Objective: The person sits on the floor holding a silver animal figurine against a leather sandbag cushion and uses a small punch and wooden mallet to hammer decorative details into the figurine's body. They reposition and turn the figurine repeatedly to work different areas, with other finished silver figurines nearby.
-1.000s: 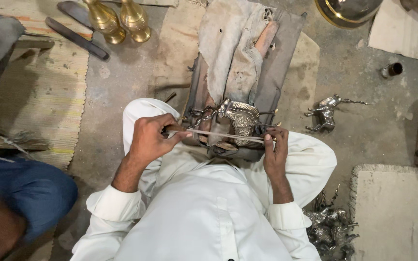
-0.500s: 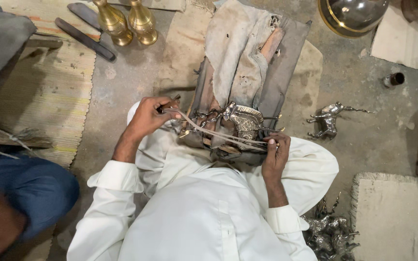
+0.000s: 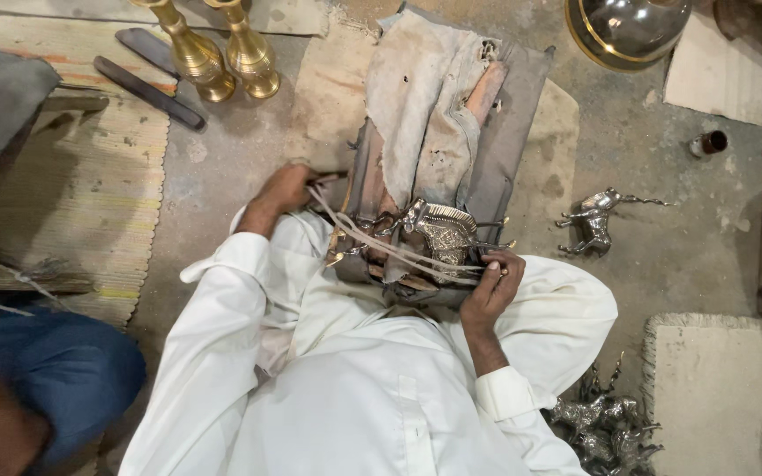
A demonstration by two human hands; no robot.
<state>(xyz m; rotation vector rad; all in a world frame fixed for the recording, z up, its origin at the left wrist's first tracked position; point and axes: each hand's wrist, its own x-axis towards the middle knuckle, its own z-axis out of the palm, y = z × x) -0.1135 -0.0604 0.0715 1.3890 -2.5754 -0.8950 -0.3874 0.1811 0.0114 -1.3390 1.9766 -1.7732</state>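
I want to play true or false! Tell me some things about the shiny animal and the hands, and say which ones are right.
1. Both hands pull a strip across a metal animal figure. True: the left hand and right hand each hold an end of the pale strip.
2. The two brass vases lie on their sides. False: they stand upright on the floor.
3. Another silver animal figure stands on the floor, apart from the hands. True.
4. The heap of silver figures sits by the left hand. False: it lies by the person's right side.
5. The figure being worked on rests on bare floor. False: it sits on a padded wooden stand.
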